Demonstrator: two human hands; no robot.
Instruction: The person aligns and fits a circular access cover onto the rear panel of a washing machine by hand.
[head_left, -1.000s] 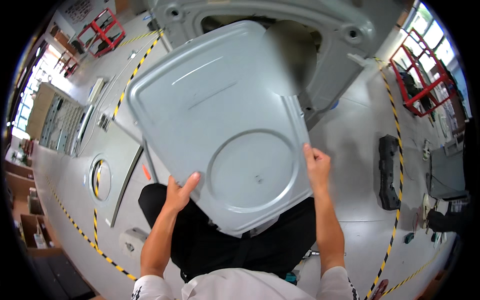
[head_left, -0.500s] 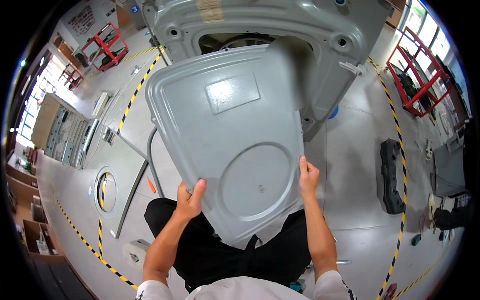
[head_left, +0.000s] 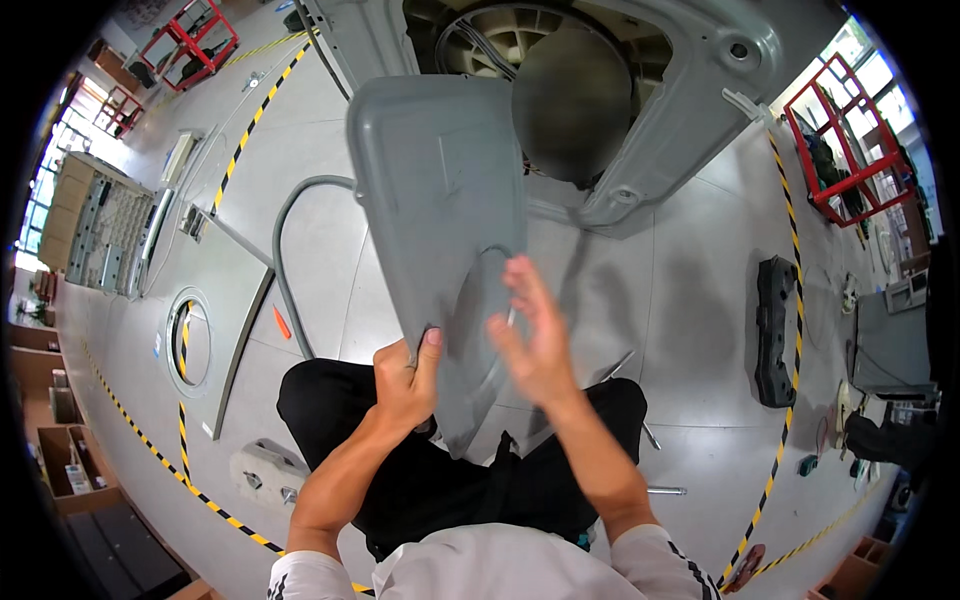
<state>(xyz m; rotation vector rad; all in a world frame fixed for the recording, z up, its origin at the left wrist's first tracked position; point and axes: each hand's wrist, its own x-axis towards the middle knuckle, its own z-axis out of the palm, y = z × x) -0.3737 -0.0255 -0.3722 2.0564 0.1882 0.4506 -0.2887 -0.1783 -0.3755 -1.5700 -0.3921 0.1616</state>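
A grey sheet-metal cover panel (head_left: 420, 180) with a pressed circular outline stands tilted in front of me, turned nearly edge-on. My left hand (head_left: 405, 380) grips its left edge low down, thumb on the near face. Beside the panel's right edge, my right hand (head_left: 535, 340) is raised with fingers apart, slightly blurred; whether it touches the edge I cannot tell. Behind the panel is a grey machine casing (head_left: 690, 110) with a large opening. Inside it a ribbed round drum (head_left: 470, 45) shows, partly hidden by a blurred dark round patch.
A grey hose (head_left: 280, 250) curves at the left, near a flat panel with a round hole (head_left: 225, 310) and an orange tool (head_left: 282, 322). A pale block (head_left: 265, 472) lies by my left knee. Metal rods (head_left: 665, 490) lie at the right, a black part (head_left: 777, 330) farther off.
The panel has swung from facing me to nearly edge-on, baring the machine's opening. My right hand has let go of its right edge and moved left. My left hand keeps its grip.
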